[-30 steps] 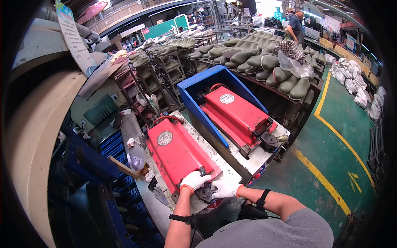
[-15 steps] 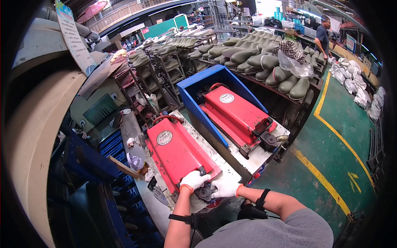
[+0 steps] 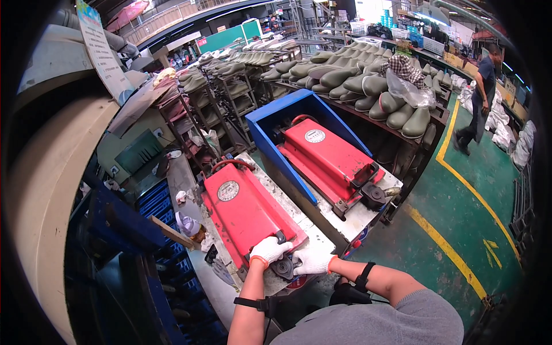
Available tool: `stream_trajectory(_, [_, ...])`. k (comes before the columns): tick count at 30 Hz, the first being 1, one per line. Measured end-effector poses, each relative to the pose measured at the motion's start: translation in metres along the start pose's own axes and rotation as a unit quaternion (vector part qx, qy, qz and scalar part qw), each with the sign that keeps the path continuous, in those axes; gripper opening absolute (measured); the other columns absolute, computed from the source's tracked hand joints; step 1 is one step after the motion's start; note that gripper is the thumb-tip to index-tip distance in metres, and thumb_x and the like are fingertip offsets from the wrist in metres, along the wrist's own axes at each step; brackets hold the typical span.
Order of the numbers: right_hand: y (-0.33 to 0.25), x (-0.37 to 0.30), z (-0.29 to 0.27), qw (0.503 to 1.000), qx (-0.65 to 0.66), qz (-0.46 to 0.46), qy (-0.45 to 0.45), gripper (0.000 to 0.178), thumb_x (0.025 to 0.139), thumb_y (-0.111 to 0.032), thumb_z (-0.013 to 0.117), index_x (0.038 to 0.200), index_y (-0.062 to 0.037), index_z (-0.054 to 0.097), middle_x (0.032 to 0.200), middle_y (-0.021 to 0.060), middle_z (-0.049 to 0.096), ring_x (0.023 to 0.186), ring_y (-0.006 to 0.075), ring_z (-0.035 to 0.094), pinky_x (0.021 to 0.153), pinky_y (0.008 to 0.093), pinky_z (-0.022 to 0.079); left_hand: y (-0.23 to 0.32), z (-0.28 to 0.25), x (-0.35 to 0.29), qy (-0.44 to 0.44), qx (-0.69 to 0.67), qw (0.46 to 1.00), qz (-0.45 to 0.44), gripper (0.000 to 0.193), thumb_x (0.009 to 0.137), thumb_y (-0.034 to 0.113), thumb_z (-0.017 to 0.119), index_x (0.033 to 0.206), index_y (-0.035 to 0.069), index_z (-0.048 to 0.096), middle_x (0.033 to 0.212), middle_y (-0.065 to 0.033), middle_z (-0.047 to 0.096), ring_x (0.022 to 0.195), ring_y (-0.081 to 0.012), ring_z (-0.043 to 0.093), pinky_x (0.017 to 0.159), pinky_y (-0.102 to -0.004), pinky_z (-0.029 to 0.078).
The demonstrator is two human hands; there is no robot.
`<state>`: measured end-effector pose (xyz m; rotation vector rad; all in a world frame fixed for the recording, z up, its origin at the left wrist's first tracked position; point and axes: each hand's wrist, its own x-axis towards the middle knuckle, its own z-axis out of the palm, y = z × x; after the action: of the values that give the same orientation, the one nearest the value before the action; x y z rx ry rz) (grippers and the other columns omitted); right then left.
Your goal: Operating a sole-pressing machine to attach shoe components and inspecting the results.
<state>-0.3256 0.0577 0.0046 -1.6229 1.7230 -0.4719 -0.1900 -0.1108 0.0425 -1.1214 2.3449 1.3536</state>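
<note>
Both my hands wear white gloves with orange cuffs and work at the near end of the left red machine cover (image 3: 244, 207). My left hand (image 3: 270, 250) is closed over the cover's black handle (image 3: 280, 236), hiding most of it. My right hand (image 3: 312, 262) presses its bent fingers against the right side of a dark, rounded part (image 3: 282, 268) that sticks out below the cover. Its fingertips are partly hidden. A matching red machine (image 3: 325, 152) stands to the right inside a blue guard (image 3: 276, 115), with its black handle and dark rounded end exposed.
Green boots (image 3: 374, 86) lie heaped on a rack behind the machines. Yellow lines mark the green floor (image 3: 437, 190) at right, where a person (image 3: 483, 98) walks near white bags (image 3: 501, 132). Blue slatted crates (image 3: 164, 230) and a purple-white bottle (image 3: 187, 224) are at left.
The person at the back right has walked nearer and further right along the floor. Both my hands stay in nearly the same place on the left machine.
</note>
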Motion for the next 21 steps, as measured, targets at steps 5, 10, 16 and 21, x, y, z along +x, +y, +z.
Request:
stream_trajectory(5, [0.013,0.002,0.006,1.0,-0.004,0.005,0.01,0.049,0.087,-0.045,0.074,0.113,-0.003,0.068,0.103,0.0195,0.073,0.098,0.0347,0.071,0.087,0.0441,0.055,0.008,0.004,0.002,0.01,0.01,1.0,0.002,0.052,0.088,0.051,0.074,0.086,-0.001,0.075,0.069,-0.0112,0.071,0.063,-0.0212,0.067,0.063,-0.0356,0.052])
stream_trajectory(10, [0.009,0.002,0.007,1.0,0.022,-0.001,0.003,0.047,0.086,-0.043,0.073,0.112,-0.0047,0.068,0.103,0.0187,0.074,0.099,0.0354,0.072,0.086,0.0457,0.055,-0.018,0.01,0.016,0.003,-0.042,0.999,0.017,0.046,0.09,0.046,0.074,0.082,0.0,0.073,0.066,-0.0096,0.069,0.059,-0.0198,0.065,0.058,-0.0352,0.049])
stream_trajectory(16, [0.014,0.007,0.015,1.0,0.007,-0.011,0.022,0.048,0.082,-0.042,0.074,0.113,-0.006,0.069,0.101,0.0178,0.075,0.097,0.0351,0.073,0.084,0.046,0.055,-0.009,0.005,0.009,0.03,-0.008,0.999,-0.007,0.042,0.088,0.042,0.077,0.081,0.0,0.074,0.065,-0.0098,0.07,0.057,-0.019,0.066,0.058,-0.0344,0.051])
stream_trajectory(21, [0.014,0.006,0.012,1.0,0.009,-0.004,0.023,0.047,0.081,-0.041,0.074,0.113,-0.0061,0.069,0.102,0.0177,0.075,0.097,0.0352,0.072,0.084,0.046,0.055,-0.004,0.006,0.008,0.025,-0.032,0.999,-0.011,0.036,0.091,0.035,0.079,0.081,0.001,0.072,0.063,-0.0079,0.068,0.051,-0.017,0.061,0.051,-0.0325,0.047])
